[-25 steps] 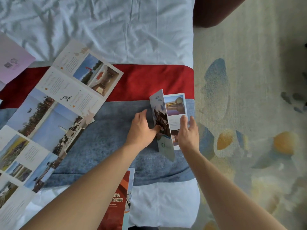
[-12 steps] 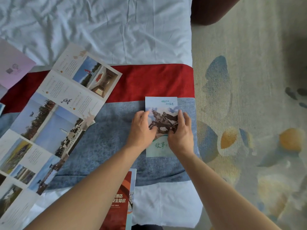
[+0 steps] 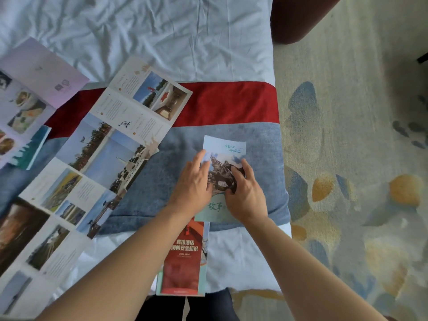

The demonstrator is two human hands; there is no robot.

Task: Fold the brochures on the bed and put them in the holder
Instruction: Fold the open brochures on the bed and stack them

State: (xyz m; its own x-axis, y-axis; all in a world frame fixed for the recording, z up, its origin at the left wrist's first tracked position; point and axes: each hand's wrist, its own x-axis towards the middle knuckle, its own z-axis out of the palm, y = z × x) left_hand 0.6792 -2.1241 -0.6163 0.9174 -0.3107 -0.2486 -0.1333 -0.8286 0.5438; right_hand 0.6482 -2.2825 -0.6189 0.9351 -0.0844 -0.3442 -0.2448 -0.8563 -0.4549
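Observation:
A folded light-blue brochure [image 3: 225, 148] with a horseman picture lies flat on the blue-grey bed runner [image 3: 162, 181]. My left hand [image 3: 193, 186] presses its left side with fingers spread. My right hand [image 3: 245, 193] presses its right side, fingertips curled on the cover. A folded red brochure [image 3: 183, 262] lies just below, near the bed's front edge. A long unfolded brochure [image 3: 97, 158] with landscape photos stretches across the left. No holder is in view.
A pinkish unfolded leaflet [image 3: 30, 89] with food pictures and a teal booklet [image 3: 30, 151] lie at far left. White sheet [image 3: 162, 38] covers the far bed. The bed's right edge drops to patterned carpet [image 3: 347, 158]. A dark red chair [image 3: 296, 17] stands at top right.
The light-blue brochure stood half open a second ago; it now lies folded flat under both hands. The view has shifted, showing more of the bed's left side.

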